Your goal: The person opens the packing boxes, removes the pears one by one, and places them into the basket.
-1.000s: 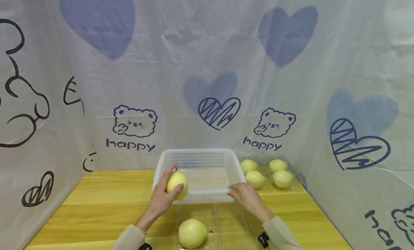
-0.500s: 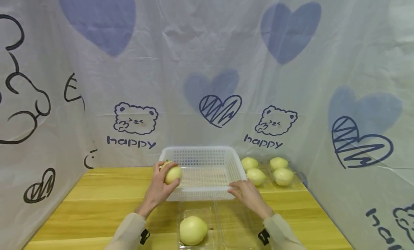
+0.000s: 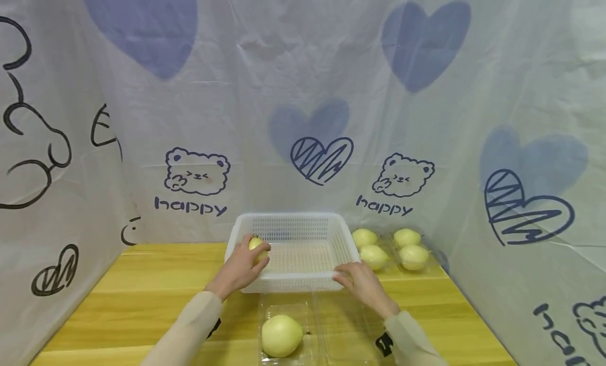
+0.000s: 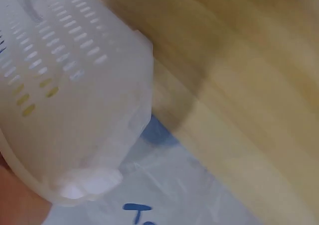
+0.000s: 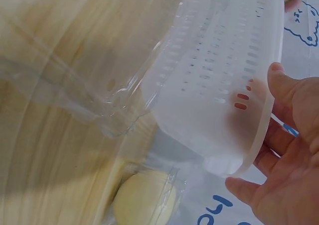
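My left hand (image 3: pixel 240 263) holds a pale yellow-green pear (image 3: pixel 255 243) at the left inside of a white perforated plastic basket (image 3: pixel 298 276). Its fingers wrap the fruit from above and hide most of it. In the left wrist view only a bit of that hand (image 4: pixel 20 200) shows, beyond the basket wall (image 4: pixel 109 105). My right hand (image 3: pixel 362 286) grips the basket's near right rim. The right wrist view has the thumb outside the wall and fingers showing through its slots. Another pear (image 3: pixel 281 336) lies in a clear plastic clamshell box (image 3: pixel 347 334) in front of the basket.
To the basket's right, several pears (image 3: pixel 413 257) sit in clear plastic packaging at the back of the wooden table (image 3: pixel 142 297). A printed white curtain (image 3: pixel 255 92) hangs behind the table and along both sides.
My left hand has taken the pear from above the near left rim down into the basket, turning over on top of it. My right hand keeps its grip on the rim.
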Available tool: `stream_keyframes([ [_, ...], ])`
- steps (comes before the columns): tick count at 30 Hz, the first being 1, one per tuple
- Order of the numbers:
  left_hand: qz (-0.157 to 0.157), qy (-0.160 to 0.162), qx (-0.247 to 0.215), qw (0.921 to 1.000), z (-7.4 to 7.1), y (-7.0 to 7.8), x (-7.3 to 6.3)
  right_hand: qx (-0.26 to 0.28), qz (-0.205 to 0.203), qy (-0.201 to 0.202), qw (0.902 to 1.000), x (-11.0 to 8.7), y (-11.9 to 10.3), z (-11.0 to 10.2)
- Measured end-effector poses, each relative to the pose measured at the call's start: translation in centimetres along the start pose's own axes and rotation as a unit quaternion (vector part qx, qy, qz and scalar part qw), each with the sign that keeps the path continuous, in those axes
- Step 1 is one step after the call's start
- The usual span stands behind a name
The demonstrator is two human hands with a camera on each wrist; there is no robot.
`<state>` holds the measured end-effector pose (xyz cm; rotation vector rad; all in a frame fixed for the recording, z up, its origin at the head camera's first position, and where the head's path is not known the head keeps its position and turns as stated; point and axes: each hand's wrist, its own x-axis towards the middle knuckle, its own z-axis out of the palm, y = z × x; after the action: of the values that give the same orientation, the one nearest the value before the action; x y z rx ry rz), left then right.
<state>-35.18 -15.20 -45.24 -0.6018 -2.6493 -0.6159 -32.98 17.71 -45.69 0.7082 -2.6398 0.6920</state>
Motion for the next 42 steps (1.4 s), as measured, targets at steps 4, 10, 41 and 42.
stream_keyframes([
  [4,-0.025,-0.101,0.017,0.9944,-0.1,0.2,0.8,0.002,0.005,-0.012,0.9999,0.1,-0.4,-0.3],
  [10,-0.014,-0.164,-0.023,0.9861,-0.3,0.1,2.2,-0.013,-0.012,-0.017,0.9997,0.2,-0.6,-0.6],
  [41,-0.086,-0.197,-0.051,0.9753,0.6,-0.6,3.9,-0.042,-0.024,-0.018,0.9987,0.4,-0.4,-0.6],
  [42,-0.086,-0.194,-0.052,0.9758,0.6,-0.6,3.9,-0.041,-0.022,-0.019,0.9987,0.4,-0.3,-0.6],
])
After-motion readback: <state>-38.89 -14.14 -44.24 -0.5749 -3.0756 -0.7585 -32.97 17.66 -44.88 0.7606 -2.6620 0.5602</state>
